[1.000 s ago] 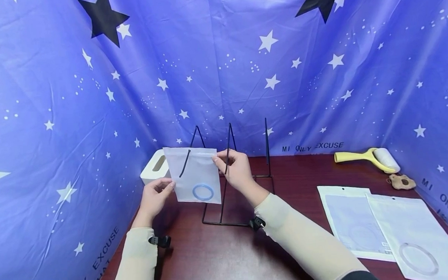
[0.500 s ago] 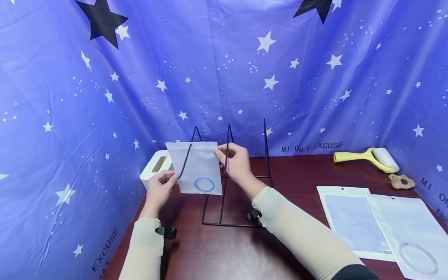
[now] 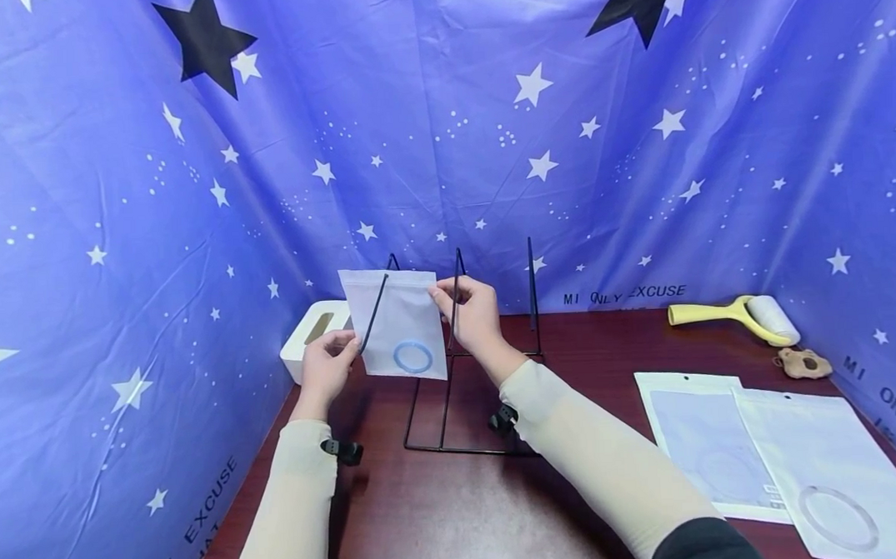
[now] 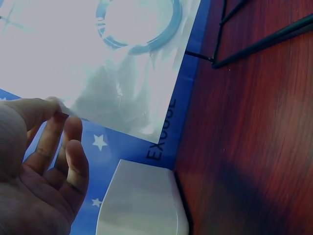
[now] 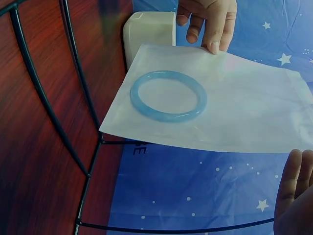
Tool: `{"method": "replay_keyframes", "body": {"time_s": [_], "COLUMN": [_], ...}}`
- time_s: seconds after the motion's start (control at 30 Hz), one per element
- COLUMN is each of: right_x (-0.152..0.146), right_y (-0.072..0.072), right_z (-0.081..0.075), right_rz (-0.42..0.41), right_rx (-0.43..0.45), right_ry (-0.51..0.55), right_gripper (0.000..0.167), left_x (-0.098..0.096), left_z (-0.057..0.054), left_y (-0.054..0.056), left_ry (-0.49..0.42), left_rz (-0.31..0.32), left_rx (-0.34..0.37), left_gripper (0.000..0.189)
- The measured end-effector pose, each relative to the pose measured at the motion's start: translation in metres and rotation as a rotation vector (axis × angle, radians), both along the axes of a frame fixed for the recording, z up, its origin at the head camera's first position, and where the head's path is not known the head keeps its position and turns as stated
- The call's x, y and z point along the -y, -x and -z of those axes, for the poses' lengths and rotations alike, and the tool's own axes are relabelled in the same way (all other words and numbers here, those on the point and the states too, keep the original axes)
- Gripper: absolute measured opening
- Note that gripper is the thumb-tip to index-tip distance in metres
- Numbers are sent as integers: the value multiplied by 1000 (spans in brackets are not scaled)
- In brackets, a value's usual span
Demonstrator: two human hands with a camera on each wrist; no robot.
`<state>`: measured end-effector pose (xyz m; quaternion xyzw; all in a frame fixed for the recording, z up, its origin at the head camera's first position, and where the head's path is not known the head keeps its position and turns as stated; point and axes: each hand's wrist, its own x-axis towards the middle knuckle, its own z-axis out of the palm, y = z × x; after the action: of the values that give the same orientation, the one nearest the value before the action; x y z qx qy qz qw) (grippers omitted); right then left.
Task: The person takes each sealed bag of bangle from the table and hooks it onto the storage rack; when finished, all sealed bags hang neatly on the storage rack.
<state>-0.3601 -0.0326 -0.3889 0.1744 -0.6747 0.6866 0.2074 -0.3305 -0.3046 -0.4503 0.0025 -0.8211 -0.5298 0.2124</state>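
A small white zip bag (image 3: 419, 314) holds a light blue bangle (image 5: 168, 117), which shows through near the bag's bottom. One slanting rod (image 3: 377, 309) of a black wire rack (image 3: 442, 449) emerges at the bag's top and runs down in front of it. My left hand (image 3: 328, 366) pinches the bag's left edge between thumb and finger, the other fingers loosely bent in the left wrist view. On the opposite side, my right hand (image 3: 474, 313) pinches the upper right corner, close behind the rack's middle rod. Lifted off the table, the bag faces me nearly upright.
Behind my left hand stands a white tissue box (image 3: 301, 343). Two larger white bags lie at right, the nearer one (image 3: 808, 447) overlapping the other (image 3: 666, 391). Beyond them are a yellow-handled lint roller (image 3: 708, 312) and a small wooden piece (image 3: 802, 363). Starry blue cloth (image 3: 442, 146) surrounds the table.
Both hands have carried the bag upward and slightly right, farther back along the rod. More of the rod now shows in front of the bag. The rack and the other bags stay put.
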Motion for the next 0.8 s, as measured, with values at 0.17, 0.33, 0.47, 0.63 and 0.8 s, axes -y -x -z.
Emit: {"method": "replay_keyframes", "body": {"time_s": [0.17,0.33,0.47,0.63,0.8], "right_x": [1,1,1,3,2], "right_y": [4,8,12,14,13], "right_z": [-2,-2,0,-2,-3], "right_rz": [-12,13,30,45,66], "right_rx": [19,28,44,47,47], "right_ry": [24,22,18,0,-11], "right_gripper": [19,18,18,17,17], "left_x": [-2,-7,-11,-13,-14], "left_z": [1,2,1,0,1], "left_y": [6,10,10,11,13], "left_ry": [1,7,20,-5,-11], "left_rz": [-21,-45,-70,-91,-96], "left_rx": [-4,-9,8,31,42], "left_gripper": [20,20,19,18,18]}}
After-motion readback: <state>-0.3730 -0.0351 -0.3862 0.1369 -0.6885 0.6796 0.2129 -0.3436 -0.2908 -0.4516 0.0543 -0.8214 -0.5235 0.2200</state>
